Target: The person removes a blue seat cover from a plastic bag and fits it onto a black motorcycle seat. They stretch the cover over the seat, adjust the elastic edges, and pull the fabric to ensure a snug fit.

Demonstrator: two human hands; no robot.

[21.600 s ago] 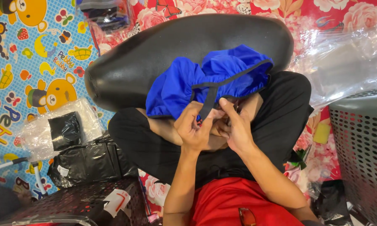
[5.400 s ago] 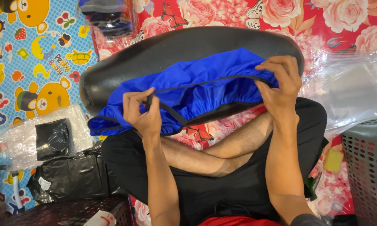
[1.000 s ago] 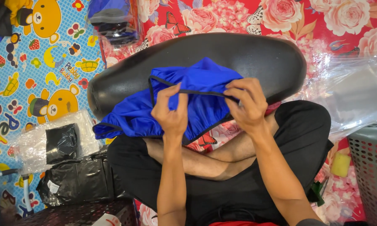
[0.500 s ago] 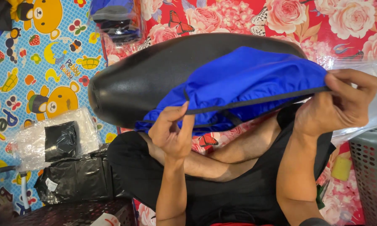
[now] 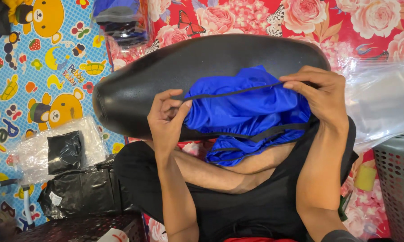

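A black padded seat lies across my lap on the floor mat. A blue fabric cover with a black elastic hem rests bunched on the seat's near right part. My left hand pinches the black hem at the cover's left side. My right hand grips the hem at the cover's upper right, near the seat's right end. The hem runs taut between both hands. Part of the cover hangs below the seat, over my crossed legs.
A clear bag holding a black folded item lies at left beside black plastic packs. A grey mesh basket stands at right. Clear plastic sheeting lies at right. More packed goods sit beyond the seat.
My right hand has drawn back leftward, so the cover is bunched narrower than half a second ago. My left hand has risen to the hem on the seat.
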